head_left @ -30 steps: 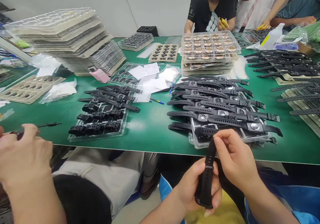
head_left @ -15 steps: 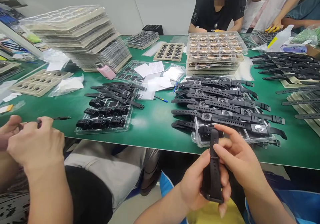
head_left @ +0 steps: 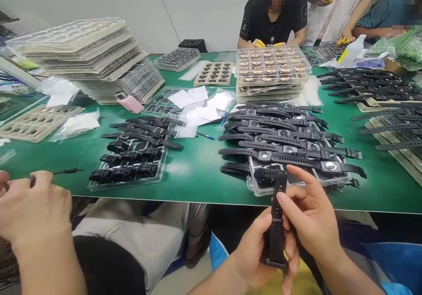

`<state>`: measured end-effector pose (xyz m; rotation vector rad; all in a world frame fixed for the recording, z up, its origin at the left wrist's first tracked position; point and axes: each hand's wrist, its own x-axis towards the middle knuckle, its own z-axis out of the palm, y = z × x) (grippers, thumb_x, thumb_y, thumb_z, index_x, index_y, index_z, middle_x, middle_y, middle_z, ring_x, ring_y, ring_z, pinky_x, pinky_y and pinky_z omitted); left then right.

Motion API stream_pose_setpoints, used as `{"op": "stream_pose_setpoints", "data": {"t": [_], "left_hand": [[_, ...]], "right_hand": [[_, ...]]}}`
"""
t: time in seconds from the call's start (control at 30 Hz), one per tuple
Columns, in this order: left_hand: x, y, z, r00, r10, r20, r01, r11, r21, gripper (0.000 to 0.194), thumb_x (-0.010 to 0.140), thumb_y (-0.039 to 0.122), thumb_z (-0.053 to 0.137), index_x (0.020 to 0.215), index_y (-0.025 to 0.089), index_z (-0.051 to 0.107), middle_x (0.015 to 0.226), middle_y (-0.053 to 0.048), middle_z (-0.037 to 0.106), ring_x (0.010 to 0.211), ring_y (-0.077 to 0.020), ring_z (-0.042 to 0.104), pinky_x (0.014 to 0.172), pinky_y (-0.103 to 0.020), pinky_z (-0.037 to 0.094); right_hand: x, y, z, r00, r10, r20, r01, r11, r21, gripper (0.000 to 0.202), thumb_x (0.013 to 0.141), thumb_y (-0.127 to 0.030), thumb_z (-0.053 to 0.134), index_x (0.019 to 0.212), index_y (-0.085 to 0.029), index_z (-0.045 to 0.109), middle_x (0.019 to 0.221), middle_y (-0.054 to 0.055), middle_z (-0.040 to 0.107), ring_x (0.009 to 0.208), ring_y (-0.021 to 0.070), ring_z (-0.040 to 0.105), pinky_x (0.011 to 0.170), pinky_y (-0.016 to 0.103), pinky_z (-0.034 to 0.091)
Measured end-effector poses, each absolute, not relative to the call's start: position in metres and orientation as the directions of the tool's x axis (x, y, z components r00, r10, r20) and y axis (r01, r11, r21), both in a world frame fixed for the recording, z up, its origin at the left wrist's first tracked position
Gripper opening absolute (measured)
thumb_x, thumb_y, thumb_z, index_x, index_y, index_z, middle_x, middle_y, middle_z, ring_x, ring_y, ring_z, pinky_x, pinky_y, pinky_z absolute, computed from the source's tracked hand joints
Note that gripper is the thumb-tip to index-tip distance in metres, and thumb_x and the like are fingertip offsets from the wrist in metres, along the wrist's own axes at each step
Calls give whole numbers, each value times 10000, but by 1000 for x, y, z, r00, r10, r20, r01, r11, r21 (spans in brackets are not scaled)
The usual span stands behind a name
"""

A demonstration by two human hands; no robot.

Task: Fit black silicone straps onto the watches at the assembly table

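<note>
A black smartwatch (head_left: 277, 238) is between my two hands, just off the table's front edge, with its strap buckled and pointing up. My left hand (head_left: 252, 249) is wrapped round the watch body from the left and below. My right hand (head_left: 311, 220) pinches the strap near its upper end with the thumb, while its index finger sticks out. Just beyond lies a clear tray (head_left: 255, 185) covered with several rows of black watches (head_left: 290, 150), their straps stretched out flat. Part of the held watch's body is hidden by my left fingers.
At left, a co-worker's hand (head_left: 39, 207) is near a dark strap. Looped watches (head_left: 123, 172) fill another tray. Tall tray stacks (head_left: 99, 53) and a stack of trays with round gold parts (head_left: 270, 79) stand behind. A pen (head_left: 205, 135), papers and a pink device (head_left: 129, 102) lie between.
My view has shifted, so the table's things sit further left. Both hands keep the watch in nearly the same grip. The co-worker opposite now shows yellow-covered fingertips more clearly.
</note>
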<state>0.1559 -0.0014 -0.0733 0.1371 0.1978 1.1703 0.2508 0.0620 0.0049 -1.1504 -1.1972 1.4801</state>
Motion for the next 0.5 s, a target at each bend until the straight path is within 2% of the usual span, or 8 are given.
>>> {"op": "stream_pose_setpoints", "data": {"t": [0.27, 0.43, 0.5], "left_hand": [[154, -3, -77, 422, 905, -60, -892, 426, 151, 461, 1112, 536, 342, 1022, 192, 636, 744, -31, 660, 597, -151, 687, 388, -218, 608], [154, -3, -76, 408, 909, -88, -894, 417, 163, 428, 1060, 531, 471, 950, 155, 644, 749, -31, 626, 558, -133, 648, 351, -181, 567], [156, -3, -76, 397, 913, -98, -896, 408, 173, 404, 1034, 529, 526, 939, 153, 641, 755, -26, 621, 538, -123, 629, 342, -170, 551]], "right_hand": [[254, 69, -13, -215, 976, -39, -132, -69, -989, 454, 961, -277, 758, 1376, -339, 586, 677, -111, 631, 381, 79, 589, 407, 168, 539], [254, 72, -18, -140, 990, 28, -66, 19, -998, 414, 951, -275, 758, 1340, -326, 625, 727, -74, 663, 549, 103, 664, 542, 176, 598], [254, 72, -18, -133, 991, 35, -41, 30, -999, 404, 952, -305, 755, 1336, -322, 627, 752, -61, 670, 567, 114, 674, 520, 184, 589]]}}
